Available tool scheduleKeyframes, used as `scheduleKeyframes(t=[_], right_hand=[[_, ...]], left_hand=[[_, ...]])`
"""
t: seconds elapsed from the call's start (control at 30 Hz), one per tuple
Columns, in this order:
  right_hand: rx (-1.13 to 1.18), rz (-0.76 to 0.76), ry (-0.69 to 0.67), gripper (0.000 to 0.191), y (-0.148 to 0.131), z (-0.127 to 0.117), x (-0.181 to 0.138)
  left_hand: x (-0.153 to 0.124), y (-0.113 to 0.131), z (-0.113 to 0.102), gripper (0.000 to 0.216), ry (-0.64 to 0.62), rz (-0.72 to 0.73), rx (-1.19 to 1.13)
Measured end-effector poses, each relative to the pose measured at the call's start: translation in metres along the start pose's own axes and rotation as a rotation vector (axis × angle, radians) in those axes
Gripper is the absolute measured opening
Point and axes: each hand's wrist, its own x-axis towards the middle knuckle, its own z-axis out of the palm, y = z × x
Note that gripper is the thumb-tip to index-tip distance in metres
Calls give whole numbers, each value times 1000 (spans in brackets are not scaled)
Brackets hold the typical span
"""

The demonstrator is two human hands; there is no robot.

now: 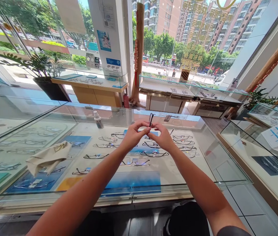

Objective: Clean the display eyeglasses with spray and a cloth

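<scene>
Both my hands meet above the glass display case point(119, 114), holding a pair of dark-framed eyeglasses point(151, 118) between the fingertips. My left hand point(136, 133) pinches the frame from the left with thumb and fingers. From the right, my right hand point(161, 135) closes on the same eyeglasses, its fingertips almost touching the left ones. The frame is seen nearly edge-on, and its lower part is hidden by my fingers. Under the glass, several eyeglasses point(155, 153) lie in rows beneath my hands.
A white spray bottle point(98, 120) stands on the glass at the left. Nearer me lies a crumpled beige cloth point(50, 156). Another glass case point(242, 144) runs along the right. Further back are window-side cases point(165, 88), a potted plant point(51, 87) and a wooden trunk point(139, 49).
</scene>
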Motion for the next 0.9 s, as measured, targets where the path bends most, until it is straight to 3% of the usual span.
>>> scheduleKeyframes(t=[0.17, 0.3, 0.37, 0.43, 0.5, 0.57, 0.63, 0.7, 0.8, 0.9], right_hand=[[-22, -34, 15, 36, 2, -1, -1], [-72, -19, 45, 40, 1, -6, -1], [-91, -5, 60, 43, 1, -11, 0], [-107, 0, 73, 45, 0, -16, 2], [-108, 1, 87, 46, 0, -20, 3], [-91, 9, 93, 48, 1, -23, 5], [-72, 25, 96, 49, 1, -26, 5], [-65, 45, 99, 50, 2, -27, 6], [-86, 58, 100, 50, 1, -29, 5], [-131, 44, 96, 50, 0, -30, 5]], left_hand=[[0, 5, 0, 27, -42, 24, 17], [7, 14, -15, 25, 11, 118, 236], [14, 17, -34, 19, 220, 204, 416], [22, 16, -61, 20, 539, 246, 601], [30, 9, -93, 41, 805, 163, 727], [36, -3, -123, 65, 942, -41, 766], [40, -19, -149, 81, 938, -256, 713], [42, -36, -167, 86, 874, -353, 645], [42, -56, -181, 87, 767, -425, 557], [41, -67, -185, 68, 739, -455, 549]])
